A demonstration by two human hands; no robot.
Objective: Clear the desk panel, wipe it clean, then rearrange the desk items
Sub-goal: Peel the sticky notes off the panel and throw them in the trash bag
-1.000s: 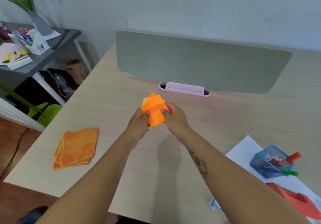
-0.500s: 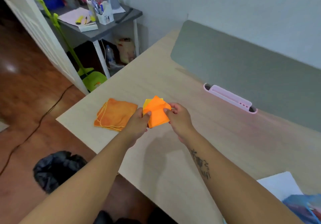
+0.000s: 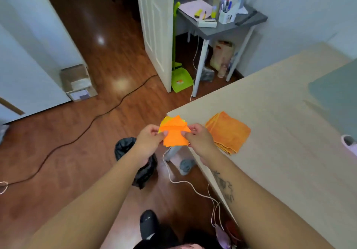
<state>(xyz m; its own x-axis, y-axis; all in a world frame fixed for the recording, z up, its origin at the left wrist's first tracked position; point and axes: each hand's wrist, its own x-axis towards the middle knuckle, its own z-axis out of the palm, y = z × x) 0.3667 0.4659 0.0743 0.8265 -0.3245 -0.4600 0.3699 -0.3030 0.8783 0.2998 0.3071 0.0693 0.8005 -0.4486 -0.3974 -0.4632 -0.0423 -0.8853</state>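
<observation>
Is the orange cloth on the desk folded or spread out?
Folded. The orange cloth lies as a compact square on the desk, with stacked layer edges visible along its near side.

No legible txt anywhere; forearm tattoo (image 3: pixel 225 187) + box label (image 3: pixel 82 95) too blurred.

**Count of things in view**

Two bare hands are showing, the left hand (image 3: pixel 148 139) and the right hand (image 3: pixel 200 140), and together they are pinching one fanned stack of orange paper notes (image 3: pixel 174 132); the number of sheets cannot be told. One folded orange cloth (image 3: pixel 228 131) is lying on the pale wooden worktop (image 3: pixel 280 171). One grey-green desk panel (image 3: pixel 336 98) is standing at the right edge. One black bag (image 3: pixel 143 169), one green dustpan (image 3: pixel 181 81) and one cardboard box (image 3: pixel 79 83) are sitting on the floor. One grey side table (image 3: pixel 231 26) is carrying one white pen holder (image 3: pixel 228 15).
</observation>
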